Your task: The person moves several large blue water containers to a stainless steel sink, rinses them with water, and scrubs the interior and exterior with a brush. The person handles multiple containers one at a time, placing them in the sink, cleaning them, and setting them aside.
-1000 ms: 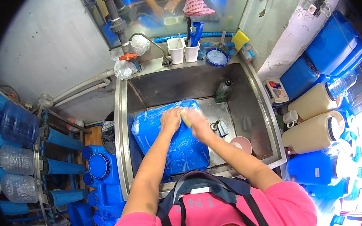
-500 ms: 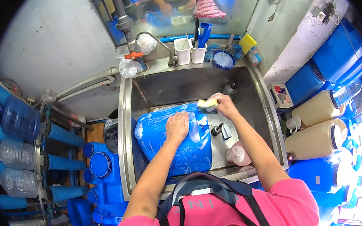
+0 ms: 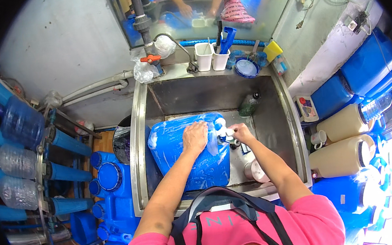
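A blue plastic water container (image 3: 176,164), streaked with white suds, lies on its side in the metal sink (image 3: 193,94). My left hand (image 3: 195,136) rests flat on it with the fingers stretched out. At its right end, my right hand (image 3: 242,133) is closed around the sponge (image 3: 230,132), of which only a white, foamy part shows. The sponge presses against the white fitting (image 3: 219,123) on the container's end; suds and fingers hide where they meet.
A dark green bottle (image 3: 249,104) stands at the sink's back right, and a pink cup (image 3: 257,171) lies near its front. White holders (image 3: 204,56) and a round blue-rimmed tub (image 3: 247,67) line the back ledge. Blue jugs (image 3: 111,178) stand left, beige containers (image 3: 338,158) right.
My right hand has moved down and left with the sponge, from above the sink to the container's fitting. The left hand has shifted slightly on the container. The view has shifted a little.
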`<action>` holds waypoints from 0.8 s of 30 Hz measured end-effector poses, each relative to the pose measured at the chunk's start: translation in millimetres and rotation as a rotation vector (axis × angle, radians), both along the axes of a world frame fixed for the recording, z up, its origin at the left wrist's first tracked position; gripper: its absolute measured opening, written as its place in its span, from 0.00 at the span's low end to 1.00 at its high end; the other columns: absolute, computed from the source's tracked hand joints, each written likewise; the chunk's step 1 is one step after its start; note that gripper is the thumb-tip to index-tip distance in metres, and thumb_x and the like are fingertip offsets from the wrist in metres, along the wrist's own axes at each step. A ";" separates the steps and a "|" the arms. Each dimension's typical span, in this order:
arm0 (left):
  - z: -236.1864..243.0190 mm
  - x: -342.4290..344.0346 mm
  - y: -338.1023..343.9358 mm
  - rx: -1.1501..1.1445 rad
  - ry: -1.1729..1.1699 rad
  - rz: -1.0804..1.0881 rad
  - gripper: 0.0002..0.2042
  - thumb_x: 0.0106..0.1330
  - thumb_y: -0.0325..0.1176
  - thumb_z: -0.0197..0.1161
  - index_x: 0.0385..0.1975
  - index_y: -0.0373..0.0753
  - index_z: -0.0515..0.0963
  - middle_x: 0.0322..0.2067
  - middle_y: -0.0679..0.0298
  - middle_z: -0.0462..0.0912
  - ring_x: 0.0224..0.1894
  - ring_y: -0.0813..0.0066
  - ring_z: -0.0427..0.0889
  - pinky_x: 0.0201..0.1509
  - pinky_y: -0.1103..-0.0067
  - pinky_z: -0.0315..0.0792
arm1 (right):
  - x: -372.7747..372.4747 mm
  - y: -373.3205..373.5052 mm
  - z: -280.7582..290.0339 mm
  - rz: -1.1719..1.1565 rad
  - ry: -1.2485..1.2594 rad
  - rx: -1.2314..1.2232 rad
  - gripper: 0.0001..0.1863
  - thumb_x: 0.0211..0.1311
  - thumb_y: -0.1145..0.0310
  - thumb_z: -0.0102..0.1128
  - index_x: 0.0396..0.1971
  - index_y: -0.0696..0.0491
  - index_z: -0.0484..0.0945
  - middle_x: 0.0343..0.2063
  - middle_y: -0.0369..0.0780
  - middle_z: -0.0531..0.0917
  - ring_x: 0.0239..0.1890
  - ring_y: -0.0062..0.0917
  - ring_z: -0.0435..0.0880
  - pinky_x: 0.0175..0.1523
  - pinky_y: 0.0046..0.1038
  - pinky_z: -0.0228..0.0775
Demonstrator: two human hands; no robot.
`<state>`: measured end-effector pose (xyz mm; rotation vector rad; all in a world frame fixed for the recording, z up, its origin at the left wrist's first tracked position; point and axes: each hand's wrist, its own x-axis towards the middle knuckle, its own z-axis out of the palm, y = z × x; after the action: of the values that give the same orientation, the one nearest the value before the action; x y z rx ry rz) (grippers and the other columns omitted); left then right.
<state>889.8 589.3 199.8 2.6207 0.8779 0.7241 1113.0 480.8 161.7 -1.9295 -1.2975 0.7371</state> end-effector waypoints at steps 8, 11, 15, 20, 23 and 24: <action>-4.8 6.1 12.3 -0.016 0.024 -0.007 0.14 0.67 0.38 0.49 0.44 0.41 0.80 0.46 0.59 0.81 0.51 0.61 0.78 0.56 0.66 0.68 | -36.8 29.0 63.0 0.059 -0.774 0.224 0.06 0.46 0.68 0.56 0.26 0.50 0.77 0.26 0.43 0.80 0.39 0.38 0.78 0.43 0.41 0.64; -4.6 9.1 15.0 -0.017 0.068 -0.005 0.14 0.67 0.38 0.49 0.43 0.41 0.80 0.45 0.58 0.81 0.51 0.61 0.78 0.56 0.66 0.67 | -78.3 7.6 69.2 0.372 -0.998 0.334 0.06 0.49 0.71 0.52 0.30 0.49 0.75 0.22 0.39 0.77 0.39 0.33 0.77 0.46 0.40 0.61; -0.4 10.1 14.3 0.002 0.051 0.003 0.15 0.68 0.38 0.48 0.42 0.40 0.80 0.45 0.58 0.81 0.50 0.61 0.78 0.55 0.66 0.67 | -93.0 -43.3 51.5 0.444 -0.949 0.412 0.08 0.49 0.72 0.53 0.32 0.49 0.73 0.26 0.40 0.79 0.41 0.35 0.78 0.48 0.40 0.63; 6.2 6.5 6.5 -0.037 0.066 0.000 0.16 0.68 0.40 0.46 0.44 0.38 0.78 0.45 0.58 0.81 0.51 0.62 0.76 0.55 0.66 0.65 | -89.4 -53.5 -16.5 -0.303 -0.223 0.120 0.11 0.51 0.78 0.53 0.37 0.55 0.70 0.29 0.47 0.79 0.30 0.46 0.80 0.30 0.47 0.72; 7.9 1.4 -1.4 0.029 0.013 0.004 0.15 0.67 0.39 0.48 0.44 0.39 0.78 0.45 0.58 0.81 0.50 0.60 0.77 0.55 0.66 0.66 | -64.8 -23.1 -48.3 -0.801 0.805 -0.074 0.12 0.53 0.79 0.51 0.39 0.59 0.68 0.28 0.50 0.78 0.28 0.46 0.80 0.29 0.47 0.74; 8.5 0.0 -2.6 0.047 0.000 -0.003 0.15 0.67 0.38 0.48 0.44 0.39 0.78 0.45 0.58 0.81 0.50 0.60 0.77 0.54 0.66 0.66 | -55.5 -15.3 -51.6 -0.974 1.020 -0.001 0.12 0.53 0.80 0.50 0.39 0.60 0.68 0.28 0.50 0.77 0.28 0.46 0.80 0.29 0.46 0.75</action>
<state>889.8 586.7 208.3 2.6623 0.8674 0.7532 1057.5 465.5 110.1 -1.5076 0.2611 0.9428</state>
